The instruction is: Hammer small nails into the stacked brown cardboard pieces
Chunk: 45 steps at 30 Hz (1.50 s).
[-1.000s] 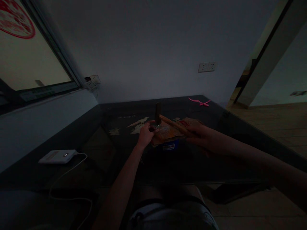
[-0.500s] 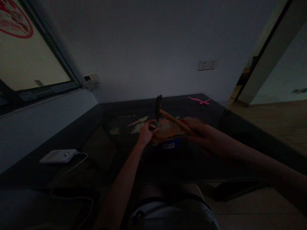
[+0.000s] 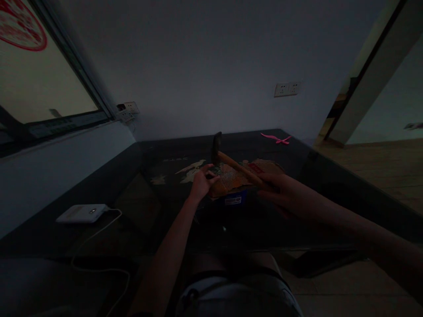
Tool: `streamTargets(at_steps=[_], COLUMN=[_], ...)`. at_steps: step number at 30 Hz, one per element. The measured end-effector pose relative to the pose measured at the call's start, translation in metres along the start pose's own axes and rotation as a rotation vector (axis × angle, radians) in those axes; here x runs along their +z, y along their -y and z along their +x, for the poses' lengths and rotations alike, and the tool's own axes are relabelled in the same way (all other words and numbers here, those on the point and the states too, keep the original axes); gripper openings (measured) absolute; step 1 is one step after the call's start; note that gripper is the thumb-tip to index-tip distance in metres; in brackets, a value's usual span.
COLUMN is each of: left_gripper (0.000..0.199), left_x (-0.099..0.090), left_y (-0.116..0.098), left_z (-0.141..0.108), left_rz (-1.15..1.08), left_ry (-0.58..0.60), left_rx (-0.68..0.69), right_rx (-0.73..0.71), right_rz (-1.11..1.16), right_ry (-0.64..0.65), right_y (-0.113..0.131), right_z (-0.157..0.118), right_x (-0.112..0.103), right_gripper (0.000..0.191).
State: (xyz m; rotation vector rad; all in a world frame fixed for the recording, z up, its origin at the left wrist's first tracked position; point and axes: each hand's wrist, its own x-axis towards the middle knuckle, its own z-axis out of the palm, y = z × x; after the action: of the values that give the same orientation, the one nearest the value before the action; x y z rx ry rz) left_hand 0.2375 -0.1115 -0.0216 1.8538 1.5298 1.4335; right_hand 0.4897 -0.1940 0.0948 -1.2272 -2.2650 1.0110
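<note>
Hammer (image 3: pixel 236 166): over the cardboard (image 3: pixel 231 179), wooden handle slanting from the right hand (image 3: pixel 280 187) up to a dark head, which is on the left. The head stands upright just beyond the fingers of the left hand (image 3: pixel 201 184); whether it touches anything below cannot be determined.

Right hand: fingers wrapped round the handle's near end. Left hand: at the cardboard's left edge, thumb and forefinger curved towards each other with a gap visible between; whether they pinch something small cannot be told. A small glint shows just beside these fingertips.

Cardboard: ragged-edged, red marking towards its right end, lying above a blue box (image 3: pixel 239 199) with a white label.

Table (image 3: pixel 297 160): dark and glossy. A pink ribbon (image 3: pixel 279 140) lies near its far right corner; a white device (image 3: pixel 81 213) with a cable (image 3: pixel 100 270) lies on the left.

Wall (image 3: pixel 205 66): sockets (image 3: pixel 287 89) fitted above the table.
</note>
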Motion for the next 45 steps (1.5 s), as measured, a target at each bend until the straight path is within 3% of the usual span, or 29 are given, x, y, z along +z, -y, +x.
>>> streamTargets(at_steps=[5,13,18,26,31,36,40,45], left_gripper=[0.046,0.047,0.048,0.044,0.048,0.045,0.04,0.034], left_x=[-0.001,0.001,-0.001,0.0,-0.002,-0.003,-0.005,-0.01], left_y=[-0.002,0.002,0.001,0.0,0.0,0.0,-0.002,-0.008], left_z=[0.0,0.0,0.0,-0.001,-0.002,-0.001,0.0,-0.001], left_rz=[0.066,-0.003,0.078,0.039,0.035,0.012,-0.063,-0.109], left_ry=[-0.008,0.003,-0.018,-0.021,0.008,0.024,0.1,0.163], left_rx=[-0.045,-0.063,-0.049,0.014,-0.015,-0.015,-0.02,0.005], right_rx=[0.062,-0.006,0.035,-0.034,0.057,0.035,0.018,-0.109], right_rz=[0.033,0.061,0.091,0.031,0.059,0.156,0.286,0.342], right_ry=[0.055,0.003,0.075,-0.032,0.02,0.039,-0.04,-0.187], right_y=[-0.014,-0.012,-0.02,-0.011,-0.021,-0.026,-0.046,-0.081], right_z=[0.004,0.0,0.004,0.004,0.008,0.005,0.003,0.005], right_x=[0.01,0.005,0.013,0.001,0.006,0.004,0.013,0.026], right_gripper=[0.022,0.025,0.023,0.029,0.021,0.028,0.038,0.039])
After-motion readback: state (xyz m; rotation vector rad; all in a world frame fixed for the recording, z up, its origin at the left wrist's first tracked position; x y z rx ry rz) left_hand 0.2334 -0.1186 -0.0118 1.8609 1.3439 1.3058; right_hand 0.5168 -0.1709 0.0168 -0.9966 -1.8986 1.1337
